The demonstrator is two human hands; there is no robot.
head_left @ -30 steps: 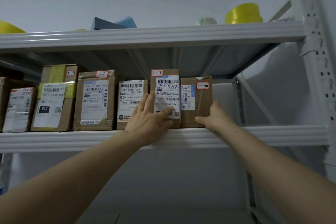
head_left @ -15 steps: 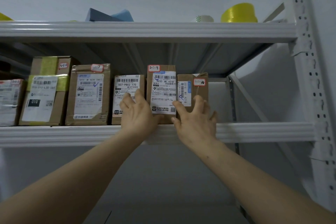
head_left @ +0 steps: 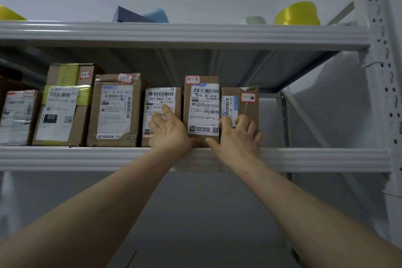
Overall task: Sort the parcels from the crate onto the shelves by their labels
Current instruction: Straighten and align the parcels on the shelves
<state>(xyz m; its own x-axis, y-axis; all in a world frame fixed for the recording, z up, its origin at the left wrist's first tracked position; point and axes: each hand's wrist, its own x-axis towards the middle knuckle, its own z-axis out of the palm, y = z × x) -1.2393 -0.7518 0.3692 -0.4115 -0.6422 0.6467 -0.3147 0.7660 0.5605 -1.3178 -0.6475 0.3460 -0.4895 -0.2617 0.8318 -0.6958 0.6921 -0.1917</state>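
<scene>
Centre frame, on the ribbed metal shelf (head_left: 87,157), my left grip (head_left: 170,131) lies released on a squat cardboard parcel (head_left: 161,96), my right grip (head_left: 238,138) released on a narrow parcel (head_left: 252,112); both thumbs touch the base of the tall parcel (head_left: 202,104) between them.

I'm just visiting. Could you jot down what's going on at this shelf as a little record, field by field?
Place: middle shelf of a grey metal rack
Parcels: cardboard boxes standing in a row, labels facing out
Left hand: rests on the 507-P802 parcel
Right hand: rests on the 3-1-10 parcel
Between the hands: 3-1-9 parcel, both thumbs at its lower edge
Top shelf: yellow tape roll at the right
</scene>
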